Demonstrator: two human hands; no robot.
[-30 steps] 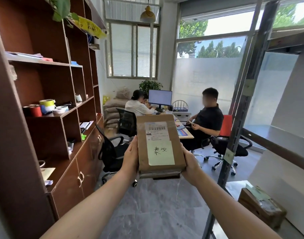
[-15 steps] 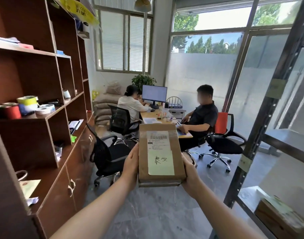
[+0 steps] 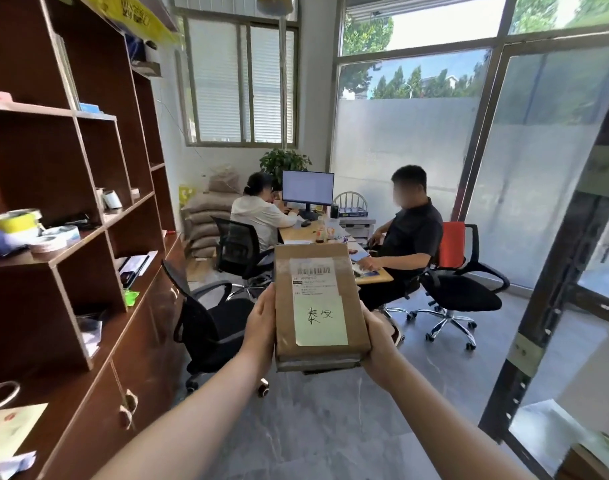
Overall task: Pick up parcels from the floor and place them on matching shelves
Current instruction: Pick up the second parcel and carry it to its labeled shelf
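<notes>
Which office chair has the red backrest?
The empty chair at far right, behind the person in the dark shirt; the other chairs are all black.

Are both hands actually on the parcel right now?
Touching. The head view shows the left hand pressed against the parcel's left edge and the right hand against its right edge.

One camera only, worn on the person's head, wide-angle and bending the edges of the room. It looks forward and slightly down along both outstretched forearms, with the parcel [image 3: 318, 306] held up close at centre frame between the left hand [image 3: 260, 327] and right hand [image 3: 379, 344]. Beyond it the view faces the desk [image 3: 372, 277] and windows at the far end. The brown shelf unit [image 3: 88, 216] runs close down the left edge, a metal rack post [image 3: 552, 306] close on the right.
</notes>
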